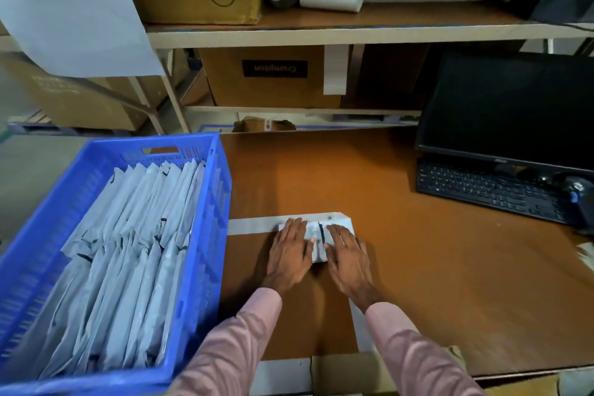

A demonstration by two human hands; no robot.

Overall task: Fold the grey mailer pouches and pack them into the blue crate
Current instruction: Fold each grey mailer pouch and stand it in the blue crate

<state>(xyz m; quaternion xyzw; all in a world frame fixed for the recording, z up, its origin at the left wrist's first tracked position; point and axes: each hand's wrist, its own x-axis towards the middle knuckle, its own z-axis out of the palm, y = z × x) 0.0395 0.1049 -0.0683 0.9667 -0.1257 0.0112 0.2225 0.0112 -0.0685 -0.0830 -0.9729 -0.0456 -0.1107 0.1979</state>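
A folded grey mailer pouch (pixel 318 236) lies flat on the brown table, just right of the blue crate. My left hand (pixel 289 251) presses its left part with straight fingers spread. My right hand (pixel 345 251) presses its right part the same way. Between the two hands a strip of the pouch with a dark mark shows. The blue crate (pixel 212 202) stands at the left and holds several folded grey pouches (pixel 128 251) packed upright in rows.
A black keyboard (pixel 488 191), a mouse (pixel 578 196) and a dark monitor (pixel 514 106) stand at the right. Shelves with cardboard boxes (pixel 273 74) rise behind the table. White tape strips (pixel 254 224) mark the brown tabletop (pixel 418 267).
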